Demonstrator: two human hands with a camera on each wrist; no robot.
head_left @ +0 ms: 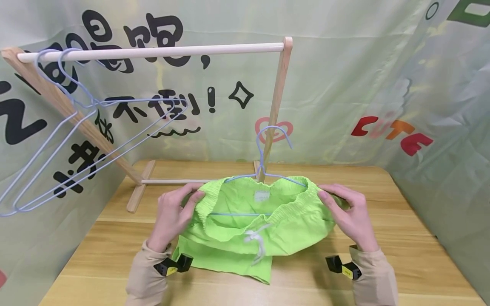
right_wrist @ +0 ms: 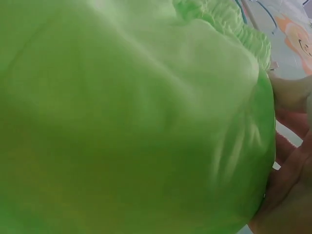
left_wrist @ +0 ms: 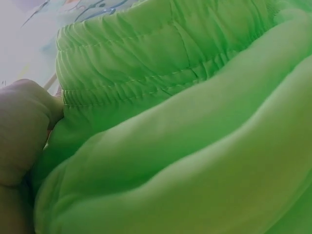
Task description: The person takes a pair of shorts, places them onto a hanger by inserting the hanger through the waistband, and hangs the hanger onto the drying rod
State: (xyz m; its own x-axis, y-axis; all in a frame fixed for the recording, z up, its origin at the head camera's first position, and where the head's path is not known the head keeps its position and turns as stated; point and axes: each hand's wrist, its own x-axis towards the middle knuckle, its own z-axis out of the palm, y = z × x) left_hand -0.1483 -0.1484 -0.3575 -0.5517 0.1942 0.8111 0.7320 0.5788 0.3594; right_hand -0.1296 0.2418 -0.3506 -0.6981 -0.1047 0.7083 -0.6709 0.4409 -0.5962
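Bright green shorts [head_left: 294,233] with an elastic waistband and a white drawstring hang between my hands over the table. My left hand [head_left: 174,212] pinches the waistband at its left end, thumb on the near side. At the other end my right hand [head_left: 350,212] pinches it the same way. A lilac wire hanger [head_left: 262,148] stands inside the waist, its hook above the fabric and its lower bar showing within the opening. The left wrist view shows the gathered waistband [left_wrist: 131,63] close up beside the thumb. Green cloth [right_wrist: 146,122] fills most of the right wrist view.
A wooden rack [head_left: 281,85] with a white rail [head_left: 160,52] stands behind and to the left. Two more lilac hangers [head_left: 82,112] hang at the rail's left end. The wooden table [head_left: 383,204] runs back to a printed curtain [head_left: 329,76].
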